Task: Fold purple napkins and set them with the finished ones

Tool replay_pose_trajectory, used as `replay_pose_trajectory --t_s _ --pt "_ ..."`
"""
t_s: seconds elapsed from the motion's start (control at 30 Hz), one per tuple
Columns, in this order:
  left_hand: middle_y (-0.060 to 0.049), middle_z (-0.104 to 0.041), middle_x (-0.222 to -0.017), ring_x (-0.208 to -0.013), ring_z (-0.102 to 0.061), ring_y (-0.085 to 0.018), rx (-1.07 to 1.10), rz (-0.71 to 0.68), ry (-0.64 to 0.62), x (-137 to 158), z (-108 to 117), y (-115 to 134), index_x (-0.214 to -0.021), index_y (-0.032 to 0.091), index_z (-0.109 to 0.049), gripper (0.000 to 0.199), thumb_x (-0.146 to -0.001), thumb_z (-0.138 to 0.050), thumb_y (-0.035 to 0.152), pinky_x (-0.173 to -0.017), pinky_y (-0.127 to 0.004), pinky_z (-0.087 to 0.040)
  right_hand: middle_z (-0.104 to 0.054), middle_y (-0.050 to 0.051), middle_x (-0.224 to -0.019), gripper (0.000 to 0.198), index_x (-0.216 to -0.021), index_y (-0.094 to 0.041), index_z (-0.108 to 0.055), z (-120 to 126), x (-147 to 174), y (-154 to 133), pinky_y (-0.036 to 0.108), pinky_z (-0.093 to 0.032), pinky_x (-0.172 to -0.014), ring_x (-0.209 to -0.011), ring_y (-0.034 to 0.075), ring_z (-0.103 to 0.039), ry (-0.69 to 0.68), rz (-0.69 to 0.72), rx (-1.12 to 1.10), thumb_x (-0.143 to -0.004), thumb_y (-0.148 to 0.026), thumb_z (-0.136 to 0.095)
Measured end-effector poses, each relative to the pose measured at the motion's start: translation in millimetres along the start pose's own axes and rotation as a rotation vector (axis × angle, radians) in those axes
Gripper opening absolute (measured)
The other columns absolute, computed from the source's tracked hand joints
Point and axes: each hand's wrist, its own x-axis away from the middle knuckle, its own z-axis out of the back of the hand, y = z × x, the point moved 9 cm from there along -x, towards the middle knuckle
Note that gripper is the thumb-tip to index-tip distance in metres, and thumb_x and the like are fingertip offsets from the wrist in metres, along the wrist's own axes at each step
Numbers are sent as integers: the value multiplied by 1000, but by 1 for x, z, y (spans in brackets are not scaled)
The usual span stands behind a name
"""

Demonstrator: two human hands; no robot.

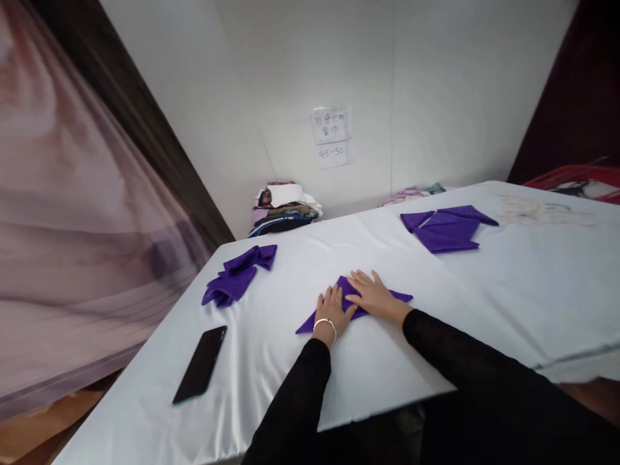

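Under both palms a purple cloth (345, 288) lies folded into a triangle, its peak pointing away from me and its two sharp corners sticking out left and right. My left hand (334, 311), with a silver bracelet at the wrist, rests flat on the left half of the cloth, fingers stretched out. Flat on the right half lies my right hand (372, 294), fingers spread, its thumb close to the left hand. Much of the cloth's middle is hidden by the hands.
Crumpled purple cloth (237, 276) lies at the table's left, and a folded purple one (448, 229) at the back right. A black phone (200, 365) is near the left edge. Behind the white-covered table (271, 387) stands a fabric stack (283, 205) by the wall.
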Motion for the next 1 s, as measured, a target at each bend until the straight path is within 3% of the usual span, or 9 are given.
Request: replay_pose_trajectory --t_s 0.13,0.4,0.7,0.8,0.9,1.0 --pt "-5 -22 -147 -136 -13 -22 -20 -6 -14 -2 -1 0 -138 18 -28 70 -82 -25 61 -110 -44 -12 -24 10 -146 68 -139 -20 -27 -7 5 0 51 -12 -104 -134 25 -16 -44 1 -30 -87 -61 -15" --pt "-5 -18 -148 -136 -11 -23 -72 -13 -57 -1 -4 0 -139 15 -23 79 -81 -10 66 -110 -44 -11 -26 8 -146 66 -138 -24 -30 -2 19 55 51 -15 -104 -133 26 -18 -67 -91 28 -87 -61 -13" --pt "-4 -17 -149 -136 -10 -23 -54 -19 -56 2 -4 0 -140 15 -21 81 -80 -7 68 -110 -44 -11 -27 10 -145 57 -136 -22 -35 7 56 117 57 -19 -100 -132 29 -20 -44 -274 150 -90 -51 -17" --pt "-5 -18 -148 -136 -10 -23 -30 -22 -49 2 -4 0 -140 15 -22 82 -79 -9 68 -110 -45 -10 -26 11 -145 60 -136 -19 -34 18 48 89 54 -14 -103 -133 27 -18 29 -236 118 -89 -52 -18" --pt "-6 -18 -148 -136 -10 -23 -37 -21 -45 2 -4 1 -140 14 -21 77 -81 -13 64 -110 -45 -10 -25 8 -146 63 -138 -19 -31 19 25 19 47 -8 -107 -134 24 -15 45 -8 6 -88 -56 -19" --pt "-4 -15 -149 -136 -10 -23 -65 -29 -67 3 -5 2 -142 17 -15 68 -84 -21 53 -110 -45 -10 -23 7 -146 67 -140 -19 -27 9 0 -42 43 -7 -108 -135 22 -14 -47 179 -121 -87 -59 -19"
